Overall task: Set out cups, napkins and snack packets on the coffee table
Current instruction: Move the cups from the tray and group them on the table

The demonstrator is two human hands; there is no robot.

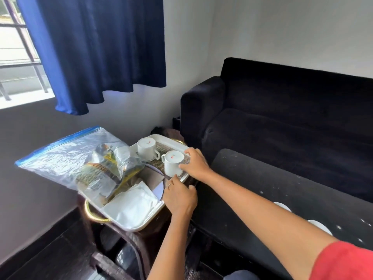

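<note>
A white tray (141, 225) sits on a small wooden side table. Two white cups stand upside down on it, each on a saucer: the far cup (146, 148) and the near cup (172, 162). My right hand (196, 163) wraps around the near cup's right side. My left hand (179, 197), with a ring on one finger, reaches to the saucer's near rim (178, 175) at the tray's edge; whether it grips is unclear. Folded white napkins (131, 205) lie at the tray's near end. A clear zip bag (66, 158) holding snack packets (105, 174) leans over the tray's left side.
The dark coffee table (282, 178) runs along the right, with two white round pieces (282, 206) (320, 226) on its near part. Behind it stands a black sofa (282, 118). A blue curtain (96, 53) and a window are at the upper left.
</note>
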